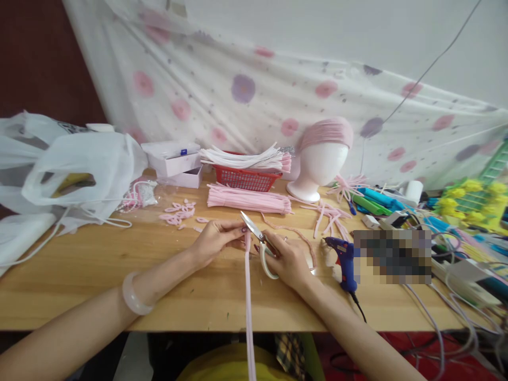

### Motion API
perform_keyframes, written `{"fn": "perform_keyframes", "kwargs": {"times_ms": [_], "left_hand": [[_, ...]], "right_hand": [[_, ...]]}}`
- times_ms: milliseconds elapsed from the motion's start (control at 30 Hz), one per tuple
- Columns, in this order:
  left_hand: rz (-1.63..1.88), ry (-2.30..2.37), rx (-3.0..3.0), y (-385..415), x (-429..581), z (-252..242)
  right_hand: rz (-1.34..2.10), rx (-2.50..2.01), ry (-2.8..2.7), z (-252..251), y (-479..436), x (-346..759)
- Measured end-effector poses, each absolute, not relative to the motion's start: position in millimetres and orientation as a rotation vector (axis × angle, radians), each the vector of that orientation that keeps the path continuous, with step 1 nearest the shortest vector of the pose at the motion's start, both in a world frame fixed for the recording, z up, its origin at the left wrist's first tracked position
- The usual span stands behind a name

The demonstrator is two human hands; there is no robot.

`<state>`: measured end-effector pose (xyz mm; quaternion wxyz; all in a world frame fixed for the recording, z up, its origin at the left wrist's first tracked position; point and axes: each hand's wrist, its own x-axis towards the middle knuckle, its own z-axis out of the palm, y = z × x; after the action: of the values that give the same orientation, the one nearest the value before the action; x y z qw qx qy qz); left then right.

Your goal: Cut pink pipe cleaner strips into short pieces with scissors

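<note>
Partway through: stem pinched, scissors in hand, much stock unused

Wooden table (170, 301): work spread mostly along its back half. White mannequin head (319, 164) stands at the rear, its crown wrapped in a pink band (327, 133); that wrapping looks done, the lower part bare. Red basket (248, 181) beside it, heaped with white chenille stems (238, 159). In front of the basket, a thick bundle of pink chenille stems (248, 200) lies flat; I take these as stock left to work.

Piece in hand: one long pink stem (248, 301), top end pinched between the fingers of my left hand (214, 242), the rest hanging past the table's near edge. Looks uncut along the length I can see. My right hand (291, 259) is closed around the handles of the scissors (254, 228), blades just beside the pinched end; whether they are biting, I can't tell.

Smallest: pink loops (177, 212) scattered left of the bundle, apparently finished bits. My count of progress: some small parts made, most stems untouched, nothing visibly joined to the held one.
</note>
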<state>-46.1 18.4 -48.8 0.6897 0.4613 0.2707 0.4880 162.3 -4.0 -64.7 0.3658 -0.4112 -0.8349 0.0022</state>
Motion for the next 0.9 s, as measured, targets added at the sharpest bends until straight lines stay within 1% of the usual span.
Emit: {"fn": "perform_keyframes", "kwargs": {"times_ms": [167, 433, 900], "left_hand": [[1.095, 0.614, 1.02, 18.4, -46.6, -48.3], [1.071, 0.588, 1.076, 16.7, -45.0, -46.4], [1.072, 0.622, 1.124, 16.3, -46.5, -46.2]], "right_hand": [[0.025, -1.082, -2.046, -64.2, -7.1, 162.8], [0.061, -1.05, -2.107, -57.4, -7.5, 159.3], [0.027, -1.034, -2.149, -57.5, -6.2, 160.3]]}}
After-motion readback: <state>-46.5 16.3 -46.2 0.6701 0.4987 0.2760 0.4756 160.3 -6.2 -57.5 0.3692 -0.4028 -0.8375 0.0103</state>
